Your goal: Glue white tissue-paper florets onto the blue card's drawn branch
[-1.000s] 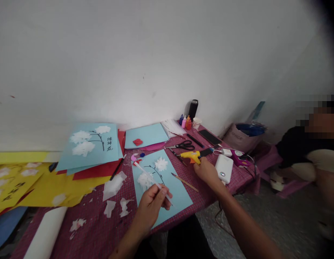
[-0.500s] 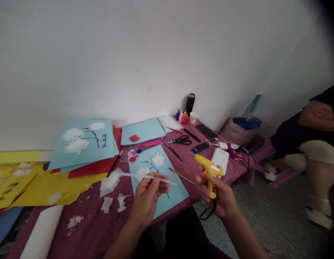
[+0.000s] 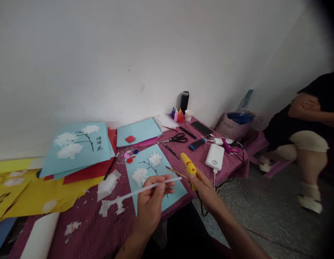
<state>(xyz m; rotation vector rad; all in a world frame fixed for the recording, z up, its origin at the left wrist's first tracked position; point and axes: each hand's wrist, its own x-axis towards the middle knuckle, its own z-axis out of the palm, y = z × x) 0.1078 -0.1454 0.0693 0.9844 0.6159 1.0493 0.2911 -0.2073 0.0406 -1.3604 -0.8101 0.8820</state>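
Pinched in my left hand (image 3: pixel 153 199) is a translucent glue stick (image 3: pixel 129 194), its right end tilted up. My right hand (image 3: pixel 206 189) is wrapped round a yellow hot glue gun (image 3: pixel 189 166), seen from its back end, with a black cord hanging below. Both hands are above the near edge of the table. Beneath them lies a light-blue sheet (image 3: pixel 172 203) with a drawn dark branch and two white paper blossoms (image 3: pixel 155 158). The left hand covers part of this sheet. A brush (image 3: pixel 175 171) lies partly across its right edge.
Black scissors (image 3: pixel 179 137), small paint bottles (image 3: pixel 176 115), a paper cup (image 3: pixel 189 115), a phone (image 3: pixel 201 128) and a white power bank (image 3: pixel 214 157) lie beyond. Finished blue cards (image 3: pixel 75 162) and white tissue scraps (image 3: pixel 109 184) are at left. A seated person (image 3: pixel 304 118) is at right.
The glue gun has turned in my right hand and moved left, nearer the glue stick. The stick's tilt has changed, its right end now higher. The view has shifted slightly right.
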